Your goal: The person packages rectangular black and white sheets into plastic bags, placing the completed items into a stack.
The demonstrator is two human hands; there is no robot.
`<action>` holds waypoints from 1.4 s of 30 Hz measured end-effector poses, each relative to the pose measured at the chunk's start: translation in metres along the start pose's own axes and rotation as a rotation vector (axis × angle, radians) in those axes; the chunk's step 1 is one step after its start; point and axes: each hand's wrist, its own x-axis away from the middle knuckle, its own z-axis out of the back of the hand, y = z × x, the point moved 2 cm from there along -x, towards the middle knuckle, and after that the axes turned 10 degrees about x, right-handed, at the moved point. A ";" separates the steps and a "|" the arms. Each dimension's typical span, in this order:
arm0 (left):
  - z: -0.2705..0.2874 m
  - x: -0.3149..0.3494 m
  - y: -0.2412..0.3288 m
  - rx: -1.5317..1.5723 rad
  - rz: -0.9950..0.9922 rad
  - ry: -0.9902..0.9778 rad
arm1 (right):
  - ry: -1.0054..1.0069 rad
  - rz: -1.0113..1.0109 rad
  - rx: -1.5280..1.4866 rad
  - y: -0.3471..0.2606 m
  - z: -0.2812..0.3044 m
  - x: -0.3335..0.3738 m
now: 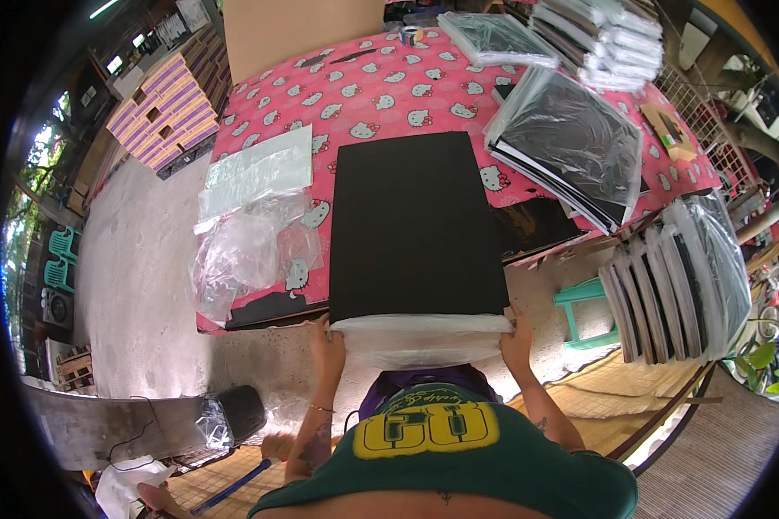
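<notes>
Fingers of the left hand (327,348) and right hand (517,346) look clamped on the translucent plastic sleeve (420,339), gathered at the six-o'clock end of the black panel (417,225) on the pink tabletop (389,117); uneven pulling could snag and tear it.

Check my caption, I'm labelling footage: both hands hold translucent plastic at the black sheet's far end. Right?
Wrong end: the head view shows the left hand and right hand holding translucent plastic at the near end of the black sheet.
</notes>
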 end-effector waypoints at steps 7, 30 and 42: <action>0.003 0.013 0.021 -0.344 -0.234 -0.016 | -0.026 -0.088 -0.028 -0.009 -0.010 0.010; 0.123 -0.031 0.187 1.144 -0.461 -0.693 | -0.331 0.277 -1.114 -0.186 0.152 -0.045; 0.023 -0.205 0.228 1.490 0.083 -0.392 | -0.405 0.025 -1.531 -0.235 0.061 -0.201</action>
